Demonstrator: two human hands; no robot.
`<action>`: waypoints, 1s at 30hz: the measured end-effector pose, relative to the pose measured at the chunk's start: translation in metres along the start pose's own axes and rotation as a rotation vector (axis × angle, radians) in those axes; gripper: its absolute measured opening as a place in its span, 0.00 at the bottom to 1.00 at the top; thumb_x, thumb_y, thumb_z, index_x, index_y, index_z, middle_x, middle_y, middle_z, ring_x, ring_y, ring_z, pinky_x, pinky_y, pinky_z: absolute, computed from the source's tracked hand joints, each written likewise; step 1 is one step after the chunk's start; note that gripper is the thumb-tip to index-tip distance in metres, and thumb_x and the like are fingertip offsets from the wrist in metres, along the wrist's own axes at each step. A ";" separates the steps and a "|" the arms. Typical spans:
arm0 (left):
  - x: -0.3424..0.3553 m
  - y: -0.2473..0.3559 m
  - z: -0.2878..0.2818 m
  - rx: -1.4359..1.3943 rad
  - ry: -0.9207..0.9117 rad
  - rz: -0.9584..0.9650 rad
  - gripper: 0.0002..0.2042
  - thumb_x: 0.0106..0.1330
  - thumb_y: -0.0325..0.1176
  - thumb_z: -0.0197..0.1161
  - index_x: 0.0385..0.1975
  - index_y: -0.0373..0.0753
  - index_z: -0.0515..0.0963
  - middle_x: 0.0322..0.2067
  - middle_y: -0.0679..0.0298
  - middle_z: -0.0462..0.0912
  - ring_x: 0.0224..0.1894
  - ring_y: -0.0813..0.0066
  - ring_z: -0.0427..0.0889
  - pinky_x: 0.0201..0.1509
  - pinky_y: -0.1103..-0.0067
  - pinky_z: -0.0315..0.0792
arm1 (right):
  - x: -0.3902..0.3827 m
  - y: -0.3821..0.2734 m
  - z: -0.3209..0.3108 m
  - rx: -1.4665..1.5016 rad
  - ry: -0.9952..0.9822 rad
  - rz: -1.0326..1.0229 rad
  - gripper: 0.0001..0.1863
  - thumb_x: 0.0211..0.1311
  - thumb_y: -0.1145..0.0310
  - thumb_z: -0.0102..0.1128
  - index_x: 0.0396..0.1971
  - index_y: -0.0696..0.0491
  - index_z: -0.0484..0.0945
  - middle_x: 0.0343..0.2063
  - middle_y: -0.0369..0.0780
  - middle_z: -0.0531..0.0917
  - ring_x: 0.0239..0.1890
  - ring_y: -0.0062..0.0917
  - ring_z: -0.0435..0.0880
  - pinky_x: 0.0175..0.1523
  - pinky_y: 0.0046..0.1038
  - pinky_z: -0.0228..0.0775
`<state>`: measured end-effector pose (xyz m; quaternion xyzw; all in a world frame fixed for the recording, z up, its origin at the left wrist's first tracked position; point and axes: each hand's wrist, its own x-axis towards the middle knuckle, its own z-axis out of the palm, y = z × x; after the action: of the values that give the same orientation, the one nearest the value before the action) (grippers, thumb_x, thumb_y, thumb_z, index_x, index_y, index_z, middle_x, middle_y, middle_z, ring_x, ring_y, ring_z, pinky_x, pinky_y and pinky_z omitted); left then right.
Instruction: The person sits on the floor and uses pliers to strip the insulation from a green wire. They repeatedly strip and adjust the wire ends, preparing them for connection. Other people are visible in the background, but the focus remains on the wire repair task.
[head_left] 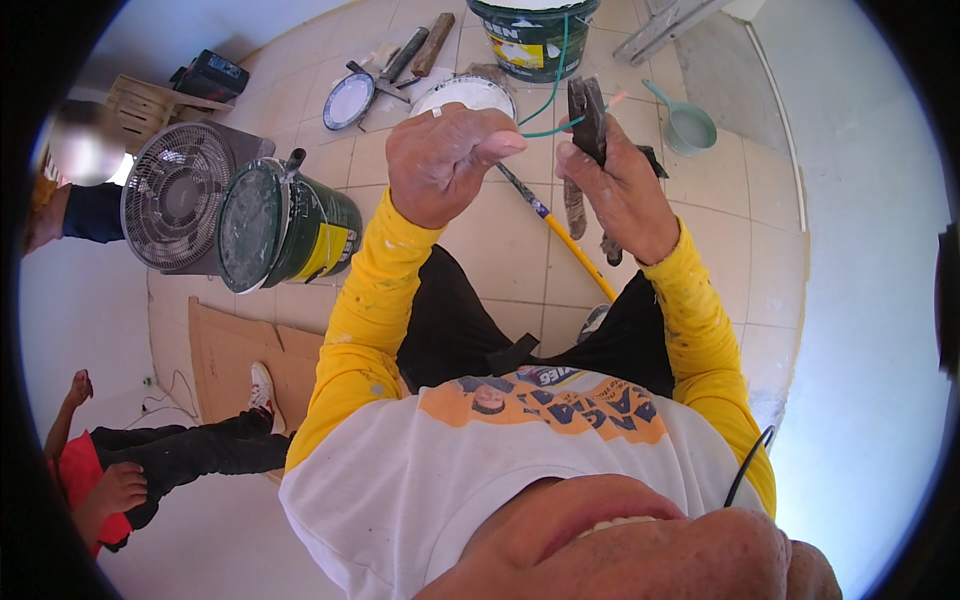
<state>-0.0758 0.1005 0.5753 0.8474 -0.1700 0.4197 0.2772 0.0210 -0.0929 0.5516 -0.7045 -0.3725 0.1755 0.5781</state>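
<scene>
So the action's up at the top middle of the frame: a thin, smooth green wire strung between the two hands. The left hand has its fingers curled in tight, thumb pressed against the index finger with the wire pinched there; the knuckles look dusted with something pale. The right hand has its fingers wrapped round a pair of dark, scuffed metal pliers, blunt head pointing up, and the wire reaches that head. I can't tell how hard the jaws are biting. Another length of wire loops up in a loose curve in front of a dark green plastic bucket with a yellow label, top center.

Both yellow sleeves are speckled with paint-like spots. Below the hands there's a slim yellow pole lying slantwise across glossy beige floor tiles. Right of the pliers sits a pale green plastic dipper, round bowl, straight handle. Over at the left, a lidded green bucket, lid all smeared grey-white, stands just beside a grey fan with a round wire grille. Lower left of those: a flat sheet of brown cardboard, plus another person in black trousers.
</scene>
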 end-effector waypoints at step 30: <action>-0.014 -0.020 0.017 -1.015 -0.659 -0.375 0.11 0.65 0.35 0.61 0.33 0.32 0.80 0.24 0.70 0.78 0.27 0.79 0.76 0.30 0.79 0.70 | 0.035 0.012 -0.017 -0.674 -0.061 -0.980 0.14 0.44 0.73 0.60 0.33 0.53 0.70 0.28 0.43 0.78 0.31 0.40 0.77 0.40 0.39 0.70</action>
<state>-0.0628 0.1063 0.5489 0.7105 -0.2728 -0.0516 0.6466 0.0598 -0.0794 0.5512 -0.5897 -0.7060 -0.2196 0.3250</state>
